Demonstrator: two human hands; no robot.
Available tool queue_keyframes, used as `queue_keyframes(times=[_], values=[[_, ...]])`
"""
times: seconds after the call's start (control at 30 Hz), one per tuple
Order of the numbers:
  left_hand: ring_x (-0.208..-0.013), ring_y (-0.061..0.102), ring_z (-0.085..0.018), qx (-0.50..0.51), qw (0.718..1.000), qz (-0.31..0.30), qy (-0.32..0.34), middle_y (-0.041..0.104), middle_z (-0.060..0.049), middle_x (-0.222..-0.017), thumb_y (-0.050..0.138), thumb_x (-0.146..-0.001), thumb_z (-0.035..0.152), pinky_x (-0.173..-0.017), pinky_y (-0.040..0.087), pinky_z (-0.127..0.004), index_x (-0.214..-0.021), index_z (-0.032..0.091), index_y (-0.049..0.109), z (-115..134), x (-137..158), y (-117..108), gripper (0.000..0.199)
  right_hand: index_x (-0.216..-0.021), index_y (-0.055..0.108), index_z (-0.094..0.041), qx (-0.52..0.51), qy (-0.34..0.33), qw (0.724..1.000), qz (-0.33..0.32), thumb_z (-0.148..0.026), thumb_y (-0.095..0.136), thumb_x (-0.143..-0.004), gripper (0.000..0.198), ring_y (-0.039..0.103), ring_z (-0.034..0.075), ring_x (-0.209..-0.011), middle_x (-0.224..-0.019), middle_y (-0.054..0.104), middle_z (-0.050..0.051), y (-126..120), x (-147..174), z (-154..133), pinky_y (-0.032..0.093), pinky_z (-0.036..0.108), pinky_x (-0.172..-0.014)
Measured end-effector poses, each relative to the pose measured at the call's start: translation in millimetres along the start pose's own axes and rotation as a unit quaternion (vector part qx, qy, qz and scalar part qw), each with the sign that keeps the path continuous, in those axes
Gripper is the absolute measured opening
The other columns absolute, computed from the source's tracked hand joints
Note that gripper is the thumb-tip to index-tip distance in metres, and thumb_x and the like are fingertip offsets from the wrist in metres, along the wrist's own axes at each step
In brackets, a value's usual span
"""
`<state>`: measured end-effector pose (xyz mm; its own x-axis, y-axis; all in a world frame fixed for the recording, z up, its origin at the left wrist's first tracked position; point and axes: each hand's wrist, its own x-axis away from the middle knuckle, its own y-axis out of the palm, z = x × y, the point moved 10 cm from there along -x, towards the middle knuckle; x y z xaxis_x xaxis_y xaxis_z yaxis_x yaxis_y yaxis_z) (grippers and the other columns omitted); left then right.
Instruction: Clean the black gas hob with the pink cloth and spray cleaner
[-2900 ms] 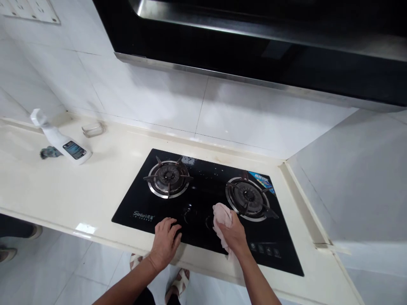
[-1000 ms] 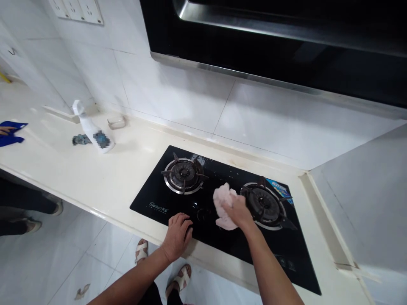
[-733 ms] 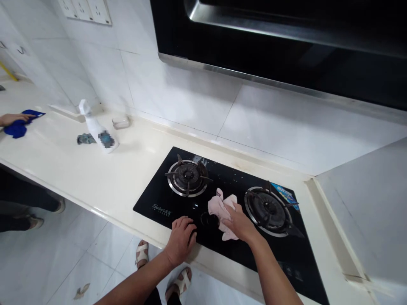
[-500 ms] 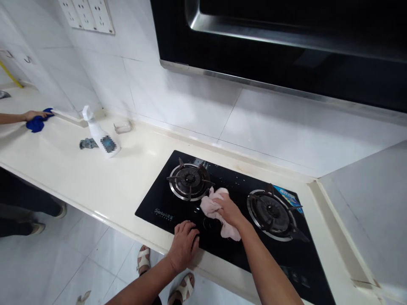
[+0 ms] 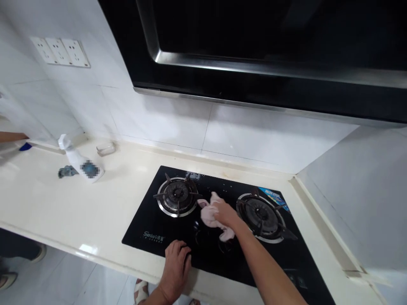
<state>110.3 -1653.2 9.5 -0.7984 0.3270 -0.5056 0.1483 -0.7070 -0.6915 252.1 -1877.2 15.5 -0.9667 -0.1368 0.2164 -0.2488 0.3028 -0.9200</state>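
Observation:
My right hand [image 5: 226,213] presses a crumpled pale pink cloth [image 5: 210,216] onto the black glass of the gas stove [image 5: 143,224], between its two burners. The left burner [image 5: 177,195] and the right burner [image 5: 261,214] each have a dark pan support with prongs. Control knobs near the cloth are partly covered by it. At the stove's front edge rests my left hand [image 5: 176,264], fingers laid over the rim and holding nothing.
A white spray bottle [image 5: 81,161] stands on the counter [image 5: 104,212] by a grey-green rag [image 5: 67,171] and a clear dish [image 5: 106,148]. A range hood [image 5: 254,78] overhangs the stove. At far left, another person's arm [image 5: 12,136] reaches near a blue cloth [image 5: 25,146].
My right hand has slid the pink cloth slightly toward the back of the stove. My left hand stays at the front edge. The view has shifted right and upward.

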Motion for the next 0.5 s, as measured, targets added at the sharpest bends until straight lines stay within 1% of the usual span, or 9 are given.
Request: queue_keyframes(times=[0.03,0.07,0.1,0.13,0.23,0.3,0.4,0.5], values=[[-0.109,0.059,-0.024,-0.003,1.000,0.001,0.001,0.063,-0.009,-0.110,0.051,-0.095,0.014,-0.094,0.049,-0.044,-0.109,0.021,0.065,0,0,0,0.021,-0.119,0.064,-0.020,0.009,0.037,0.999,0.008,-0.020,0.053,-0.083,0.038,0.057,0.025,-0.114,-0.142,0.052,0.014,-7,9,22,0.044,0.037,-0.095],[-0.109,0.059,-0.025,-0.006,1.000,0.003,0.003,0.063,-0.009,-0.111,0.052,-0.095,0.015,-0.094,0.049,-0.044,-0.109,0.021,0.065,0,0,-1,0.021,-0.121,0.063,-0.019,0.016,0.062,0.998,0.011,-0.020,0.054,-0.083,0.039,0.058,0.026,-0.114,-0.141,0.053,0.016,-11,19,39,0.043,0.038,-0.095],[-0.110,0.059,-0.025,-0.009,1.000,0.003,0.006,0.064,-0.009,-0.111,0.052,-0.095,0.015,-0.094,0.049,-0.044,-0.109,0.022,0.065,1,-1,-1,0.020,-0.122,0.063,-0.018,0.021,0.074,0.997,0.010,-0.020,0.056,-0.081,0.041,0.058,0.027,-0.116,-0.141,0.053,0.016,-11,29,49,0.043,0.038,-0.096],[-0.110,0.059,-0.025,-0.012,1.000,0.001,0.010,0.064,-0.009,-0.111,0.052,-0.094,0.015,-0.094,0.049,-0.045,-0.109,0.022,0.065,1,-1,-1,0.020,-0.122,0.063,-0.019,0.023,0.075,0.997,0.005,-0.022,0.060,-0.080,0.043,0.057,0.028,-0.118,-0.141,0.053,0.015,-9,38,54,0.042,0.037,-0.097],[-0.109,0.060,-0.025,-0.020,1.000,-0.005,0.018,0.064,-0.009,-0.110,0.054,-0.093,0.015,-0.092,0.049,-0.045,-0.109,0.022,0.065,2,-3,1,0.020,-0.119,0.066,-0.023,0.034,0.068,0.997,-0.005,-0.029,0.067,-0.076,0.044,0.054,0.030,-0.122,-0.141,0.053,0.012,2,54,46,0.042,0.037,-0.096],[-0.108,0.060,-0.025,-0.026,0.999,-0.004,0.023,0.065,-0.008,-0.110,0.054,-0.093,0.016,-0.092,0.049,-0.044,-0.108,0.023,0.065,1,-3,2,0.020,-0.120,0.065,-0.025,0.046,0.081,0.996,0.005,-0.034,0.067,-0.076,0.044,0.054,0.033,-0.119,-0.139,0.053,0.012,6,53,36,0.042,0.040,-0.093],[-0.107,0.061,-0.025,-0.038,0.998,0.004,0.039,0.065,-0.008,-0.108,0.056,-0.092,0.017,-0.090,0.050,-0.043,-0.107,0.023,0.065,-1,-1,4,0.019,-0.123,0.063,-0.027,0.053,0.090,0.994,0.028,-0.040,0.066,-0.077,0.047,0.052,0.033,-0.118,-0.136,0.052,0.011,5,39,16,0.041,0.041,-0.093],[-0.109,0.060,-0.025,-0.055,0.997,0.008,0.048,0.065,-0.008,-0.111,0.057,-0.091,0.018,-0.091,0.050,-0.043,-0.108,0.024,0.064,-5,3,8,0.019,-0.121,0.063,-0.028,0.052,0.076,0.994,0.057,-0.040,0.067,-0.078,0.045,0.047,0.033,-0.126,-0.141,0.049,0.009,-1,19,-6,0.037,0.042,-0.099]])
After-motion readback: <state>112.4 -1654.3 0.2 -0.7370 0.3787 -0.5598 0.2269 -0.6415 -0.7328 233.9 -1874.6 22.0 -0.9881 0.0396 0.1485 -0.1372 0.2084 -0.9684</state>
